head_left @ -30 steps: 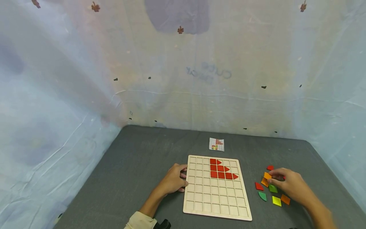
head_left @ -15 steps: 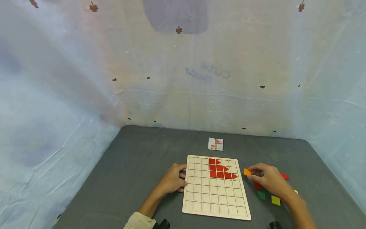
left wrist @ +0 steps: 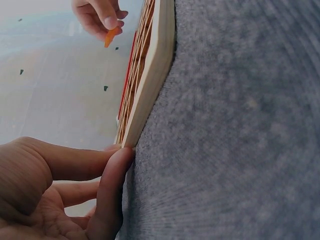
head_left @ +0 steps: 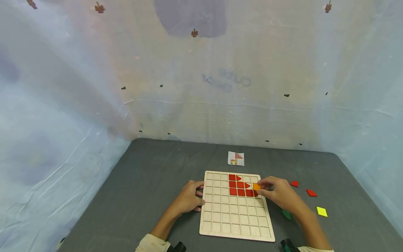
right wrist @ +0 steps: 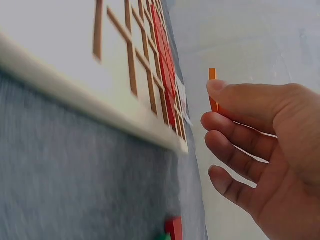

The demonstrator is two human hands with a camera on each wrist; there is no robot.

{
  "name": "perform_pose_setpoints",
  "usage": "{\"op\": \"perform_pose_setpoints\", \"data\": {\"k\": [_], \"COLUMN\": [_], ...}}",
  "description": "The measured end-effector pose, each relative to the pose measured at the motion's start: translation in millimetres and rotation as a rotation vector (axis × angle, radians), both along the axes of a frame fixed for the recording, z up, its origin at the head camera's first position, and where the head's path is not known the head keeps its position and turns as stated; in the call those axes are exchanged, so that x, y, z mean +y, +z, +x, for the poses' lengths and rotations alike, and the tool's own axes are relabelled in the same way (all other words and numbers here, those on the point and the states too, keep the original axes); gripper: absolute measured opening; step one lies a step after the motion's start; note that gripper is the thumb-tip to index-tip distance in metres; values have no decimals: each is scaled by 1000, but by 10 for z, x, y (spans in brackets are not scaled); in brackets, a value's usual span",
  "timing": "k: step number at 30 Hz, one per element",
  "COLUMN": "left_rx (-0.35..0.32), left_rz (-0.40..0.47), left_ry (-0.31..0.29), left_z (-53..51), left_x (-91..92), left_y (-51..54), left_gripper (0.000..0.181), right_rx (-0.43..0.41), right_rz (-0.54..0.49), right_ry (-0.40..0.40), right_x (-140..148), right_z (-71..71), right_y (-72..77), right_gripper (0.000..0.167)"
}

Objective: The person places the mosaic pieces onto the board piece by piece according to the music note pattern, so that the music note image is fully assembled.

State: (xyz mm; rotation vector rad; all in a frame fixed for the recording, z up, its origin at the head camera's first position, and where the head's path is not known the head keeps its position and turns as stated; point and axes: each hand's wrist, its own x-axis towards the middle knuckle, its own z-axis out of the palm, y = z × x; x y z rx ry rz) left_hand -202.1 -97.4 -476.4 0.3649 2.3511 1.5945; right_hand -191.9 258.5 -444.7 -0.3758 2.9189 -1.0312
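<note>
My left hand [head_left: 190,196] holds the left edge of a pale wooden grid board [head_left: 220,220], thumb and fingertips against the rim [left wrist: 143,95]. Between thumb and fingers of my right hand [head_left: 281,192] is a thin orange square tile [head_left: 256,187], raised over the board's upper right cells. Its edge shows in the right wrist view as an orange tile [right wrist: 212,74]. Red squares [head_left: 241,192] lie in three rows on the board, with pointed red pieces at their right ends. The orange tile and the hand partly cover the lowest row's tip.
Behind the board lies a small printed card [head_left: 236,158] with a coloured grid pattern. Right of the board are two red pieces, one a red wedge [head_left: 311,193], a yellow tile [head_left: 322,211] and a green piece [head_left: 286,214]. My right arm hides part of that area.
My right hand has picked the orange tile from the loose pieces and carried it left, over the board. My left hand has stayed at the board's left edge.
</note>
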Motion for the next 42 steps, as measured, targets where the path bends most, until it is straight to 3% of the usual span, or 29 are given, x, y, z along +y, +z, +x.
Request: {"op": "perform_pose_setpoints", "data": {"k": [24, 42], "left_rx": [-25, -26], "left_rz": [0, -2], "left_ry": [-1, -10], "left_z": [-5, -4], "left_x": [-2, -5], "left_y": [12, 27], "left_gripper": [75, 73], "right_rx": [-53, -17], "right_rz": [-87, -15], "right_ry": [117, 138], "right_x": [-388, -618], "right_z": [55, 93], "right_y": [-73, -141], "right_gripper": [22, 16]}}
